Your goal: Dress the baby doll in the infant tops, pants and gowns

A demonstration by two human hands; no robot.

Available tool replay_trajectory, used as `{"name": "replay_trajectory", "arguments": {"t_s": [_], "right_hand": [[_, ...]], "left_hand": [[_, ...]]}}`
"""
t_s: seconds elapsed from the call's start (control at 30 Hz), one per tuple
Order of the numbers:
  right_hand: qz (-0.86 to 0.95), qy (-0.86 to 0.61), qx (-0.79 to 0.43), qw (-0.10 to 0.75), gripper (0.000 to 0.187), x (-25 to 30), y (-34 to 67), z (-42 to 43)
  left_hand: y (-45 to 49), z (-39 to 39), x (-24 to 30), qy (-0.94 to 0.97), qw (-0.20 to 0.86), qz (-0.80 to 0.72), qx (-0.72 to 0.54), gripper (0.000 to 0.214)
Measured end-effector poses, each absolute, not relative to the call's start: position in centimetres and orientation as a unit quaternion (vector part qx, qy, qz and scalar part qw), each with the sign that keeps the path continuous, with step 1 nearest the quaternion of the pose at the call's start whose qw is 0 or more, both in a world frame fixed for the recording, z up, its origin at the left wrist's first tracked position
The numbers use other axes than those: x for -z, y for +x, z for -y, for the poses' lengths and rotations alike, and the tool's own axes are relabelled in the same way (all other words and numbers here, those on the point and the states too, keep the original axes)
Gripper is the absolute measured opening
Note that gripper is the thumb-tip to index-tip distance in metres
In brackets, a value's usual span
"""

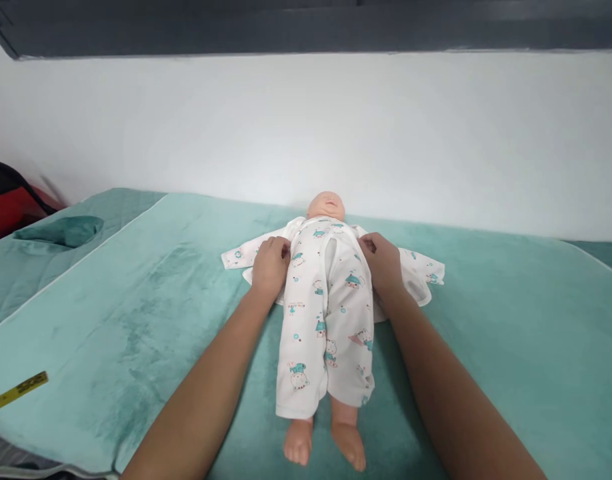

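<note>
Doll (326,207) lies face up on teal blanket (136,300), head toward the wall, bare feet toward the camera. Printed trousers (326,327) cover both legs up to the chest; open printed shirt (416,270) is spread flat beneath the torso, sleeves out sideways. Left hand (270,263) and right hand (383,261) are curled closed, each pinching the waistband at its own side, which keeps the pull even. Yellow tape measure (16,392) lies well apart at blanket's left edge.

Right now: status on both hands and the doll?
Left hand and right hand grip the printed trousers at the waist, one each side. Baby doll lies face up on the green blanket, feet bare. Nothing blocking either hand.
</note>
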State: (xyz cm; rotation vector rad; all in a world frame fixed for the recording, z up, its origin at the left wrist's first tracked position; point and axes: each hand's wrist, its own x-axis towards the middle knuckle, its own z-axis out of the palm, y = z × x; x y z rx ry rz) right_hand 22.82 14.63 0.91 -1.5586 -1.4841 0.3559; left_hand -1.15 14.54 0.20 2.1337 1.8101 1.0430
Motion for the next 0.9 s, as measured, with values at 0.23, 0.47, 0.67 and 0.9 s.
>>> {"name": "replay_trajectory", "arguments": {"t_s": [0.23,0.47,0.67,0.9], "right_hand": [[0.605,-0.666,-0.210,0.384,0.017,-0.2,23.5,-12.2],[0.519,-0.552,-0.466,0.457,0.030,-0.5,23.8,-12.0],[0.502,-0.485,-0.571,0.432,0.029,-1.0,24.2,-12.2],[0.503,-0.520,-0.545,0.424,0.023,-3.2,22.9,-10.9]], "left_hand": [[-1.3,-12.6,-0.3,0.700,0.201,-0.593,-0.343,0.018],[-0.9,-13.4,0.1,0.623,0.318,-0.600,-0.388,0.011],[-0.2,-12.9,-0.2,0.472,0.518,-0.531,-0.476,0.022],[-0.4,-12.3,-0.9,0.370,0.672,-0.425,-0.480,0.021]]}}
